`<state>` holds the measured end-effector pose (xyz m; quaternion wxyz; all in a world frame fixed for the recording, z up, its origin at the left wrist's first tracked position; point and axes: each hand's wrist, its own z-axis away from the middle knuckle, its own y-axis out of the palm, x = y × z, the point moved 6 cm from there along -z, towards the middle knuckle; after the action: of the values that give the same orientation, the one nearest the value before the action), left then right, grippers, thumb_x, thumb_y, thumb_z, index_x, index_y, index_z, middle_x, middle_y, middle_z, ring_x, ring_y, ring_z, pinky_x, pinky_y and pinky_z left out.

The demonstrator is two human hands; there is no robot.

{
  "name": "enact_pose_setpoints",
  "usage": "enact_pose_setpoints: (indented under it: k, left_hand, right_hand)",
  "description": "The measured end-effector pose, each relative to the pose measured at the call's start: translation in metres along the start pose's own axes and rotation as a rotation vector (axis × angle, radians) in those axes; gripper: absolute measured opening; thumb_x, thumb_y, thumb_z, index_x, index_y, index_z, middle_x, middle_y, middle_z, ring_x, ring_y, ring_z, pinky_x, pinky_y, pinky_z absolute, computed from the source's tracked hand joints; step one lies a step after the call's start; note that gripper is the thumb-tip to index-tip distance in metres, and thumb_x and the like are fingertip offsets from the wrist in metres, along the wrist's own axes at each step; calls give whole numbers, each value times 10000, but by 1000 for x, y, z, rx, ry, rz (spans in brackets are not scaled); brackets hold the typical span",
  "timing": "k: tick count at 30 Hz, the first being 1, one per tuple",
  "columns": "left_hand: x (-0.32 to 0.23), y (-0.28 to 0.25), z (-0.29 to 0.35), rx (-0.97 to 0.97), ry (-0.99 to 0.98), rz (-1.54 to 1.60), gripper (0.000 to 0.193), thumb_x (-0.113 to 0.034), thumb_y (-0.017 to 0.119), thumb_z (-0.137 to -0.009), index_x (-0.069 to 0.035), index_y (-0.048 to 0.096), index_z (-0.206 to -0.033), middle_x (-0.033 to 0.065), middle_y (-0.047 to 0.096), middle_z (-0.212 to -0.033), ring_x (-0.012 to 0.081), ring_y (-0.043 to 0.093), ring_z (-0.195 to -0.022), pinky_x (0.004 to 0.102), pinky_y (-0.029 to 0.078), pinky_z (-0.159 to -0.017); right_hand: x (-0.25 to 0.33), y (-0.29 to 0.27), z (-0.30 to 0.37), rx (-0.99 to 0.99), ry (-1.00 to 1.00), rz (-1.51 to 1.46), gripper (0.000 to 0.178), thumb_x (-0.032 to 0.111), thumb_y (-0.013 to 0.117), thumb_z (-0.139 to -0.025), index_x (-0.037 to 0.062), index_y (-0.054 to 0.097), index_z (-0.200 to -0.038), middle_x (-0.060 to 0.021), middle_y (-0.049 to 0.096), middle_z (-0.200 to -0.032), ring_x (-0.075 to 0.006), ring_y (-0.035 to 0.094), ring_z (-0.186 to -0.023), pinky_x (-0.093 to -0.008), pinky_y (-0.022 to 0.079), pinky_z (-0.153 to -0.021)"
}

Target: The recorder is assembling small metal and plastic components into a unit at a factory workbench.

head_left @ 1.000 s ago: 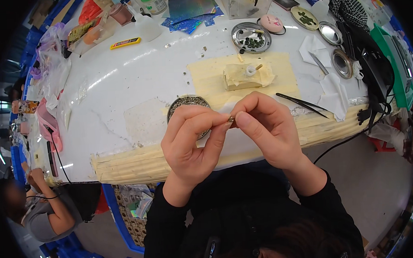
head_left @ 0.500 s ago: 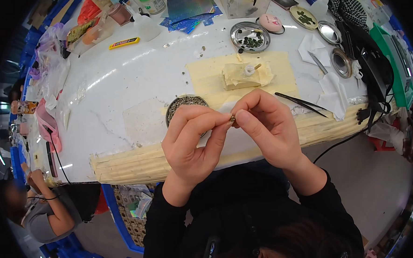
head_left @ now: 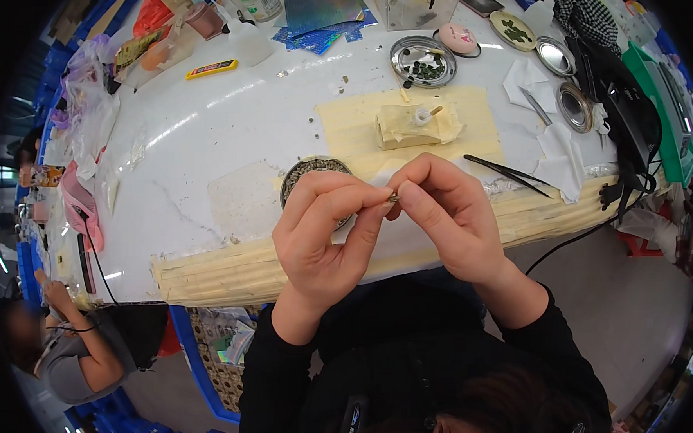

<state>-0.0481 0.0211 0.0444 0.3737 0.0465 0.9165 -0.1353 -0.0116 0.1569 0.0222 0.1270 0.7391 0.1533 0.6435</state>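
Observation:
Between the fingertips of both hands is a tiny brownish-gold piece (head_left: 393, 198), mostly covered and too small to name. My left hand (head_left: 328, 233) pinches it from the left with thumb and forefinger. From the other side, my right hand (head_left: 450, 219) pinches it the same way, its other fingers curled. A round dish of small grey-brown bits (head_left: 313, 168) stands just behind my left hand and is partly hidden by it. Beyond the hands, a block wrapped in cream tape (head_left: 405, 139) carries a small white nozzle-like piece (head_left: 423, 116) with a stick in it.
Black tweezers (head_left: 507, 175) lie right of my right hand, near white tissues (head_left: 561, 162) and a knife-like tool (head_left: 535, 105). A metal dish with dark green pieces (head_left: 425, 71) stands farther back. A yellow cutter (head_left: 212, 69) lies at far left. Another person (head_left: 83, 348) sits at left.
The tiny piece has turned slightly between my fingertips. Both hands stay in nearly the same place, and the whole view has shifted very little.

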Motion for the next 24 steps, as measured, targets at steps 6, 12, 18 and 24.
enact_pose_setpoints:
  k: [6, 12, 18, 24]
  left_hand:
    - [0, -1, 0, 2, -24, 39, 157, 50, 734, -774, -7, 695, -915, 85, 634, -856, 187, 597, -735, 274, 480, -638]
    - [-2, -1, 0, -28, 20, -47, 182, 68, 741, -757, 1, 691, -919, 85, 626, -848, 195, 601, -733, 279, 485, -627]
    - [-9, 1, 0, -43, 90, -229, 205, 86, 749, -735, 5, 690, -914, 84, 624, -845, 204, 601, -729, 287, 488, -619]
    - [-5, 0, -2, 2, 45, -71, 196, 85, 747, -737, 1, 693, -905, 83, 626, -844, 202, 600, -725, 287, 486, -617]
  right_hand:
    - [-5, 0, -1, 41, 43, -31, 119, 105, 551, -996, -13, 567, -1000, -17, 597, -918, -77, 567, -866, -253, 484, -807]
    - [2, -1, 2, -74, -57, 144, 111, 97, 603, -960, -12, 606, -982, -40, 630, -892, -90, 587, -820, -252, 488, -765]
    - [30, 2, 8, -212, -523, 822, 81, 61, 684, -879, -11, 663, -908, -64, 665, -836, -129, 619, -748, -261, 501, -676]
    - [-6, -7, -2, -75, -22, 73, 114, 79, 588, -966, -23, 623, -1003, -60, 662, -913, -107, 612, -814, -248, 496, -731]
